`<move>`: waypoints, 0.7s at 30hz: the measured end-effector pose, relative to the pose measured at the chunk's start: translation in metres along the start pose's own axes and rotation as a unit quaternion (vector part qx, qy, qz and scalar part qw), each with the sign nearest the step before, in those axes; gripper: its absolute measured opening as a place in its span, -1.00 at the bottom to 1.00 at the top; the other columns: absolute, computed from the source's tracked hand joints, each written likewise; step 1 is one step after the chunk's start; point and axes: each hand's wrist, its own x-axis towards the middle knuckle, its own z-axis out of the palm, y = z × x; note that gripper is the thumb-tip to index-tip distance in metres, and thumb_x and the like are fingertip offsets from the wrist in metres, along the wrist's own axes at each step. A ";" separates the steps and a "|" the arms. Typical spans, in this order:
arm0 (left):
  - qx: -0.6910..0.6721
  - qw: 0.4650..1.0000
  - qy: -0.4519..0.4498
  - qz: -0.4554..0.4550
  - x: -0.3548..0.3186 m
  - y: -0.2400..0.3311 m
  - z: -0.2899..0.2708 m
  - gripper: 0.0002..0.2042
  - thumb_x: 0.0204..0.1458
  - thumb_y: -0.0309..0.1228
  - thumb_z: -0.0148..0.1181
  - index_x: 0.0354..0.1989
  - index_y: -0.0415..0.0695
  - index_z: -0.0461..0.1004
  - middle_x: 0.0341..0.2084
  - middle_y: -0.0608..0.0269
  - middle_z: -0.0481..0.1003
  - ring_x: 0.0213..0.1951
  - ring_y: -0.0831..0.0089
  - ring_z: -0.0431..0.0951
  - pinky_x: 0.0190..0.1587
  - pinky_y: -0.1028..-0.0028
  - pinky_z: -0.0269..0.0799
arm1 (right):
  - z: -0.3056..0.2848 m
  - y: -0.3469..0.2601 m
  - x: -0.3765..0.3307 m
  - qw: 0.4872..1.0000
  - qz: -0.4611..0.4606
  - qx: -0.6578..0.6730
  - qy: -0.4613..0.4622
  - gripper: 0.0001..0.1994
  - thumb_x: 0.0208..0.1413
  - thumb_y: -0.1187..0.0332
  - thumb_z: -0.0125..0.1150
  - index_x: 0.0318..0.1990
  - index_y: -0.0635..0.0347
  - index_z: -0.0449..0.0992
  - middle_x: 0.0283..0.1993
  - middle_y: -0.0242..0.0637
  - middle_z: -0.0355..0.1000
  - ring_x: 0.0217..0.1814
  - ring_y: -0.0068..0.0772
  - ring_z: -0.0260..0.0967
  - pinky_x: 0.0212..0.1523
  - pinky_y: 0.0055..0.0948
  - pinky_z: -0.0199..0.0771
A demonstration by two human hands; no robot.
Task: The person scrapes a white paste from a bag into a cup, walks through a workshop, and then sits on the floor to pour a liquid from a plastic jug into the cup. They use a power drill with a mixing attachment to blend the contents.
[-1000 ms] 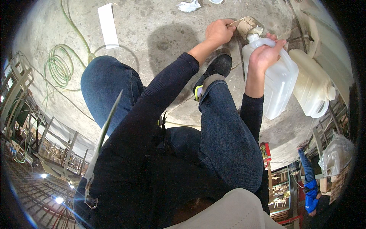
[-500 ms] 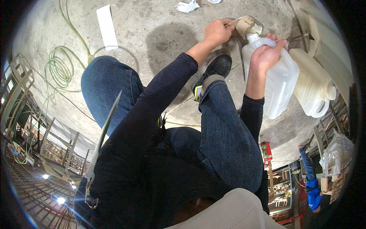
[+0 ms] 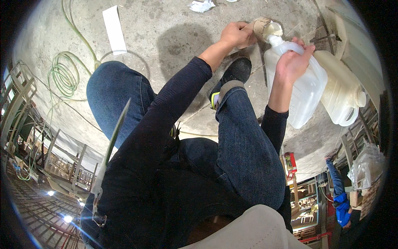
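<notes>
Translucent white plastic jug [image 3: 304, 93], upper right of the frame: tilted, spout against a small tan container [image 3: 262, 28], gripped about its neck by the closed right hand [image 3: 292, 62]. The container is pinched in the closed left hand [image 3: 235, 35]. Spillage onto the concrete floor [image 3: 166, 25] is judged likely if the tilt steepens. A second cream jug [image 3: 342, 95] lies just beside.

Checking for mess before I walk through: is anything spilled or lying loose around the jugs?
No spill shows. Crumpled paper and a white strip lie loose on the concrete floor, and a green hose sprawls in coils.
</notes>
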 end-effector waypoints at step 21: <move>-0.176 0.968 -0.179 -0.017 -0.059 0.018 0.016 -0.65 0.12 -0.33 0.18 0.05 -0.22 0.45 -0.21 0.26 0.54 -0.17 0.52 0.48 -0.09 0.46 0.40 | -0.057 -0.106 -0.034 0.979 0.078 0.178 -0.057 -0.70 0.34 0.24 -0.14 -0.41 0.18 0.34 -0.38 -0.30 0.24 -0.10 -0.23 0.19 0.35 -0.07 -0.01</move>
